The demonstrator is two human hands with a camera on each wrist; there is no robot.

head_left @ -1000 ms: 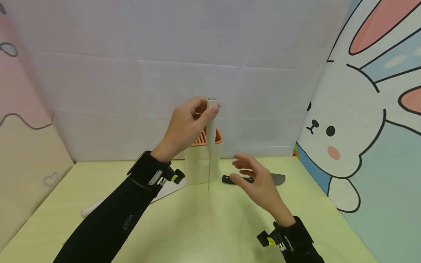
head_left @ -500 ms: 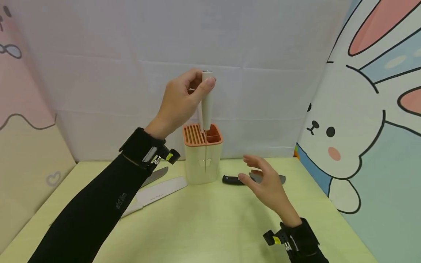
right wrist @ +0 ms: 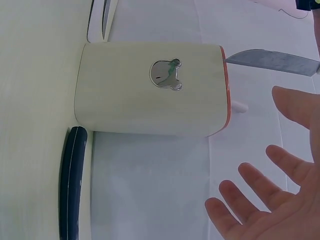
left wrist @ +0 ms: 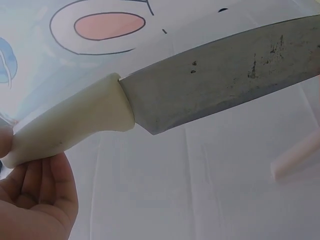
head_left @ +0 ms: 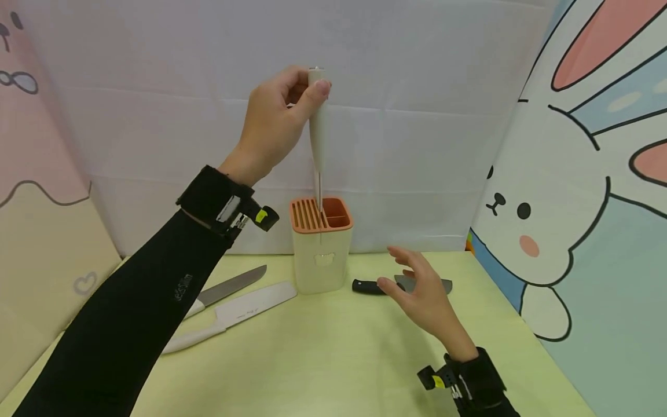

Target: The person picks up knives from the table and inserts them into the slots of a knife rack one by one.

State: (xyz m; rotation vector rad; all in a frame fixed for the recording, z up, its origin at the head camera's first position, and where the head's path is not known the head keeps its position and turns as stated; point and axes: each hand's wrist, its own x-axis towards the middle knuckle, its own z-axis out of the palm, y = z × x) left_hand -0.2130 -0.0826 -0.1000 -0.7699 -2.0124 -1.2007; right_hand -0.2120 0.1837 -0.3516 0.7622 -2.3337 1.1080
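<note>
My left hand [head_left: 273, 119] pinches a white-handled kitchen knife [left wrist: 75, 117] near the end of its handle. The knife hangs point down above the cream knife block [head_left: 323, 272], which has an orange slotted top. In the right wrist view its blade [right wrist: 272, 61] points at the block's orange rim [right wrist: 226, 90], tip right at it. Another pale handle [right wrist: 240, 106] sticks out of the block's top, mostly hidden behind the held knife in the head view. My right hand [head_left: 424, 295] hovers over the table with fingers spread and holds nothing.
A black-handled knife [head_left: 367, 286] lies right of the block, partly behind my right hand. To the left lie a white-handled cleaver [head_left: 255, 304] and another knife [head_left: 234, 285], its handle partly under my left arm in view. A white cloth [head_left: 417, 174] hangs behind the table.
My left hand has lifted the knife upward and slightly left, from in front of the block to above its top. My right hand has shifted slightly right, then stayed put.
</note>
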